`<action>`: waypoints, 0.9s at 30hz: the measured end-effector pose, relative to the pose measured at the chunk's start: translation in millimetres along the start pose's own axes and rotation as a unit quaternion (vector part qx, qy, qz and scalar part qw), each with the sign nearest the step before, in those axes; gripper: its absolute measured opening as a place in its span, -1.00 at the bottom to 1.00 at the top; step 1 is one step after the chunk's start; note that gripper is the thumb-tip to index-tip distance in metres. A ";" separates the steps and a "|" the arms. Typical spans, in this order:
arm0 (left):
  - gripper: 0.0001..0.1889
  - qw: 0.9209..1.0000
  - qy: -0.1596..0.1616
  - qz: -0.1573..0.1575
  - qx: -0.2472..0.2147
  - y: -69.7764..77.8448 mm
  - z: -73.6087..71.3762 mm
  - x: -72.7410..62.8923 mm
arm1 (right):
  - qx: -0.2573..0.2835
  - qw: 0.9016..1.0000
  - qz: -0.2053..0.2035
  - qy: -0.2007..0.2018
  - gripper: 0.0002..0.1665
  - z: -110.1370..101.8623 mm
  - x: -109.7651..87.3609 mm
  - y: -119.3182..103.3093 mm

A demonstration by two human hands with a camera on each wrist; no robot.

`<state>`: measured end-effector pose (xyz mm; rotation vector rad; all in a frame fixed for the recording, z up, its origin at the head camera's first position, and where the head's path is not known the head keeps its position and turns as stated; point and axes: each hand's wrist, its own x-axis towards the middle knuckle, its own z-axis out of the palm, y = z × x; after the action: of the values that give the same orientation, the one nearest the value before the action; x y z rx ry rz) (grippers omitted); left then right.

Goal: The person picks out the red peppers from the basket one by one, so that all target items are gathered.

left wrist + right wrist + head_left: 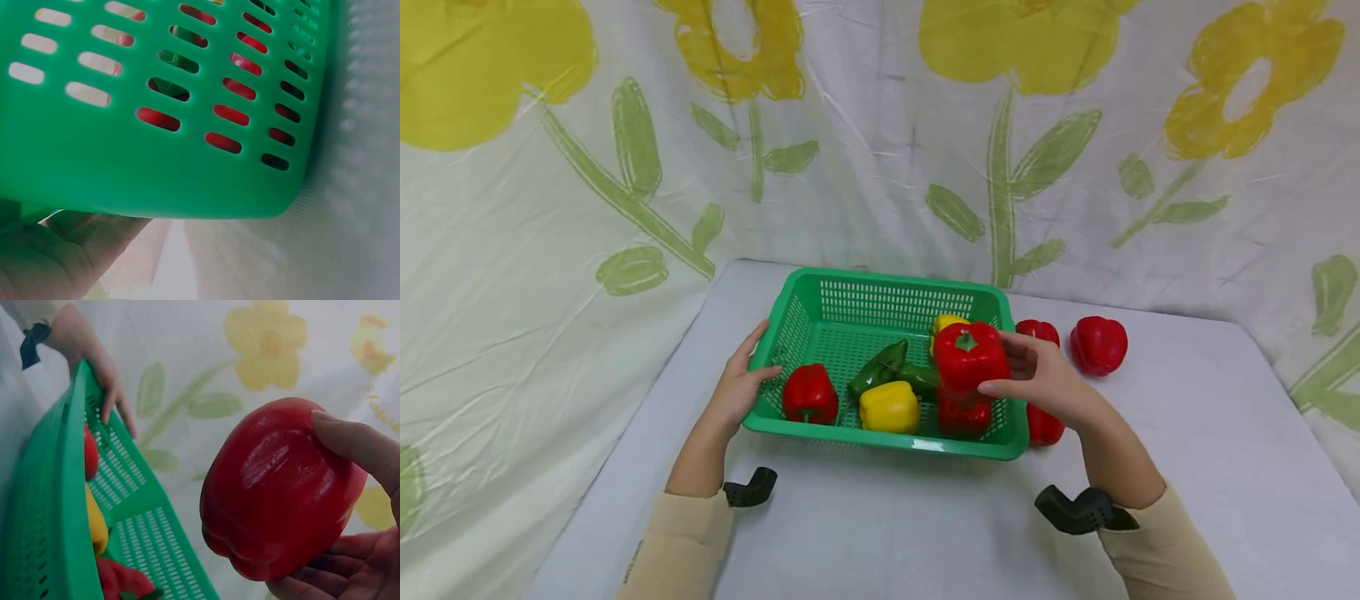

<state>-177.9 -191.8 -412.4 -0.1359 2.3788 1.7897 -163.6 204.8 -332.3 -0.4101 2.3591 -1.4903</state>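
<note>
My right hand (1048, 379) holds a red bell pepper (968, 354) over the right end of a green plastic basket (895, 282), thumb on one side and fingers on the other. The right wrist view shows that red bell pepper (281, 487) large in the hand, above the rim. At the basket's left end, my left hand (739, 387) grips the rim, thumb on the inside. Inside lie a red bell pepper (810, 393), a yellow bell pepper (890, 407), dark green peppers (880, 367), another red bell pepper (962, 419) and a partly hidden yellow pepper (950, 321).
Right of the basket, a red bell pepper (1099, 346) sits on the white-covered table (887, 525). Two more, a rear red pepper (1038, 331) and a front red pepper (1045, 427), lie close against the basket's right side. A flower-printed curtain (865, 167) hangs behind.
</note>
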 end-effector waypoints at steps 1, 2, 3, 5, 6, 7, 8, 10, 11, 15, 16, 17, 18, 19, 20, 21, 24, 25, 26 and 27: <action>-0.25 1.000 -0.001 0.000 0.000 -0.5 0.1 0.3 | 0.002 1.000 -0.001 0.004 -0.12 -1.5 -3.1 0.9; -0.25 1.000 -0.001 -0.001 -0.001 -0.9 0.1 0.6 | -0.001 1.000 -0.001 0.010 -0.12 -3.2 -6.3 1.9; -0.25 1.000 -0.001 -0.001 -0.002 -1.3 0.2 0.9 | -0.003 1.000 -0.001 0.016 -0.12 -4.9 -9.8 2.9; -0.24 1.000 -0.002 -0.001 -0.003 -1.7 0.3 1.3 | -0.001 1.000 -0.001 0.028 -0.13 -8.1 -16.7 5.8; -0.24 1.000 -0.001 -0.001 -0.002 -1.8 0.3 1.4 | -0.001 0.999 -0.001 0.034 -0.13 -9.4 -19.9 7.6; -0.24 1.000 -0.001 0.000 -0.002 -1.8 0.3 1.4 | 0.000 0.999 -0.001 0.039 -0.13 -10.7 -23.2 9.6; -0.24 1.000 -0.001 0.000 -0.002 -1.8 0.4 1.3 | 0.000 0.999 0.000 0.043 -0.13 -11.7 -26.4 11.6; -0.24 1.000 0.000 0.001 0.000 -1.8 0.3 1.3 | 0.003 0.999 0.000 0.051 -0.14 -13.4 -32.4 16.4; -0.25 1.000 0.000 0.001 0.000 -1.8 0.3 1.2 | 0.002 0.998 -0.001 0.055 -0.13 -14.2 -35.3 19.0; -0.24 1.000 -0.001 0.002 -0.001 -1.7 -0.2 1.0 | 0.005 0.998 -0.018 0.067 -0.16 -17.5 -45.4 29.1; -0.24 1.000 -0.001 0.002 -0.002 -1.8 -0.3 1.0 | 0.007 0.997 -0.025 0.068 -0.17 -18.5 -47.6 31.3; -0.24 1.000 -0.001 0.002 -0.002 -1.8 -0.5 0.9 | 0.010 0.997 -0.033 0.069 -0.19 -19.6 -49.7 33.2; -0.24 1.000 -0.001 0.002 -0.003 -1.8 -0.6 0.8 | 0.011 0.997 -0.040 0.070 -0.20 -20.6 -51.5 35.0; -0.24 1.000 -0.001 0.003 -0.003 -1.9 -0.7 0.8 | 0.013 0.996 -0.047 0.071 -0.21 -21.8 -53.2 36.6; -0.24 1.000 -0.001 0.003 -0.003 -2.0 -0.8 0.7 | 0.015 0.996 -0.053 0.073 -0.22 -22.9 -54.9 38.2; -0.24 1.000 -0.001 0.004 -0.003 -2.0 -0.9 0.6 | 0.014 0.995 -0.058 0.076 -0.23 -23.9 -56.5 39.8; -0.25 1.000 -0.001 0.006 -0.006 -1.9 -0.8 0.3 | 0.014 0.994 -0.064 0.086 -0.25 -26.7 -61.0 44.8; -0.25 1.000 -0.001 0.005 -0.007 -2.0 -0.9 0.3 | 0.012 0.994 -0.065 0.088 -0.26 -27.4 -62.7 46.9; -0.25 1.000 -0.002 0.005 -0.009 -1.8 -0.8 0.4 | 0.011 0.994 -0.062 0.092 -0.28 -28.2 -64.4 48.7; -0.25 1.000 -0.002 0.005 -0.009 -1.7 -0.8 0.4 | 0.010 0.994 -0.058 0.096 -0.30 -29.1 -66.1 50.7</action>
<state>-178.1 -193.0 -413.9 -0.1232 2.3643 1.8142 -119.2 276.3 -358.9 -0.4221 2.5041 -1.6727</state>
